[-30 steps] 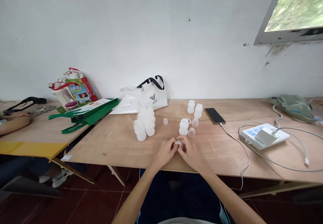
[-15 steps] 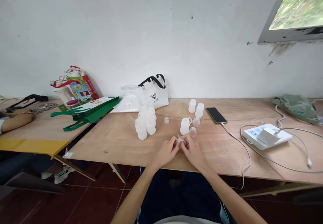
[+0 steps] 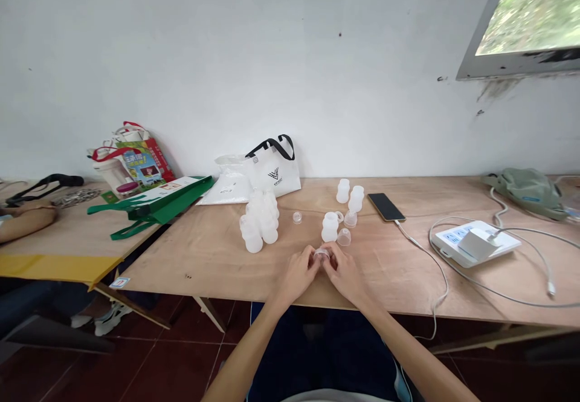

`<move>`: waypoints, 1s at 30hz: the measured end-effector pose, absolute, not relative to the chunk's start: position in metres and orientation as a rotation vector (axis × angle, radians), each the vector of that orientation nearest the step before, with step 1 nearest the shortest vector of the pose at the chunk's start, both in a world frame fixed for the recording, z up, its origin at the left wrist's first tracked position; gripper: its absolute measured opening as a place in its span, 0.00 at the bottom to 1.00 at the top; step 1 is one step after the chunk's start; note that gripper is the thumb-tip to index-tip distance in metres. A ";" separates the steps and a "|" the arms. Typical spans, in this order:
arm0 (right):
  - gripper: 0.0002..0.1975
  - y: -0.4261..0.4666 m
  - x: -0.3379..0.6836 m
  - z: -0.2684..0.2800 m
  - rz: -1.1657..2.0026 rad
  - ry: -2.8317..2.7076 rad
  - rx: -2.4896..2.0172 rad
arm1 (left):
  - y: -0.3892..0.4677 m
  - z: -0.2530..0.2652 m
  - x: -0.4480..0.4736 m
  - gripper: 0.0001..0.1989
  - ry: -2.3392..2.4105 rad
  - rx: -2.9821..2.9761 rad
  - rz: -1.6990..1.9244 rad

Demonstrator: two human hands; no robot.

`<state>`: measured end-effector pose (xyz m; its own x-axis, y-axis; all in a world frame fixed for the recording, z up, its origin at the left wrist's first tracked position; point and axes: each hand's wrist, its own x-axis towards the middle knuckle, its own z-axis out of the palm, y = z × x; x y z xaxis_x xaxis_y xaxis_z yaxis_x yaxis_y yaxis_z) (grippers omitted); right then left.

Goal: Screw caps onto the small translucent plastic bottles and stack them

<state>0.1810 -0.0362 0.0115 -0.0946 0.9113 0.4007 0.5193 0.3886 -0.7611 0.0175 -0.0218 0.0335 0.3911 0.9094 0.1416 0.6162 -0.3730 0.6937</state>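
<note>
Near the table's front edge, my left hand (image 3: 301, 271) and my right hand (image 3: 343, 269) pinch a small clear plastic ring-like part (image 3: 321, 252) between them. Fingers cover much of it, so its full shape is hidden. Just beyond my right hand stands a white plastic bottle (image 3: 330, 226). Beside it are a clear dome cap (image 3: 344, 237), a second dome cap (image 3: 350, 219) and a clear ring (image 3: 339, 216). Two more white bottles (image 3: 356, 198) stand farther back. Left of my hands is a cluster of several white bottles (image 3: 260, 217), and a small clear piece (image 3: 297, 217) lies alone.
A phone (image 3: 386, 207) on a charging cable lies to the right, near a white power strip (image 3: 475, 242) and a green cloth bag (image 3: 529, 191). White bags (image 3: 274, 169) lean at the wall. At left are a green bag (image 3: 167, 202) and another person's arm (image 3: 29, 220).
My fingers have closed in around the clear part, and a thin pointed bit above it no longer shows. The view has shifted slightly; the bottles stay in place.
</note>
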 end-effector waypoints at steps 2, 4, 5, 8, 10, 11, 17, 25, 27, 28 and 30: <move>0.07 -0.036 0.181 0.013 0.542 -1.772 -1.268 | -0.021 0.033 0.016 0.12 1.277 2.101 0.746; 0.08 -0.036 0.181 0.013 0.536 -1.790 -1.278 | -0.020 0.032 0.015 0.13 1.249 2.110 0.772; 0.09 -0.036 0.181 0.012 0.532 -1.785 -1.287 | -0.019 0.032 0.015 0.13 1.238 2.116 0.771; 0.10 -0.036 0.181 0.011 0.523 -1.742 -1.308 | -0.018 0.032 0.016 0.15 1.248 2.120 0.743; 0.11 -0.037 0.181 0.011 0.529 -1.730 -1.296 | -0.018 0.033 0.016 0.15 1.273 2.117 0.734; 0.10 -0.037 0.180 0.011 0.532 -1.739 -1.280 | -0.018 0.033 0.016 0.15 1.284 2.116 0.737; 0.05 -0.039 0.180 0.011 0.468 -1.753 -1.247 | -0.018 0.033 0.014 0.16 1.249 2.130 0.768; 0.10 -0.038 0.180 0.014 0.477 -1.763 -1.300 | -0.017 0.035 0.016 0.18 1.304 2.060 0.880; 0.11 -0.038 0.180 0.014 0.501 -1.767 -1.283 | -0.016 0.035 0.016 0.16 1.278 2.047 0.904; 0.11 -0.039 0.180 0.015 0.509 -1.768 -1.272 | -0.015 0.034 0.016 0.16 1.259 2.046 0.910; 0.12 -0.040 0.180 0.016 0.520 -1.774 -1.252 | -0.014 0.033 0.015 0.13 1.227 2.031 0.916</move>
<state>0.1801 -0.0396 0.0163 -0.1065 0.9032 0.4157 0.5356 0.4044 -0.7414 0.0149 -0.0141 0.0328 0.3382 0.9064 0.2531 0.5007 -0.4011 0.7671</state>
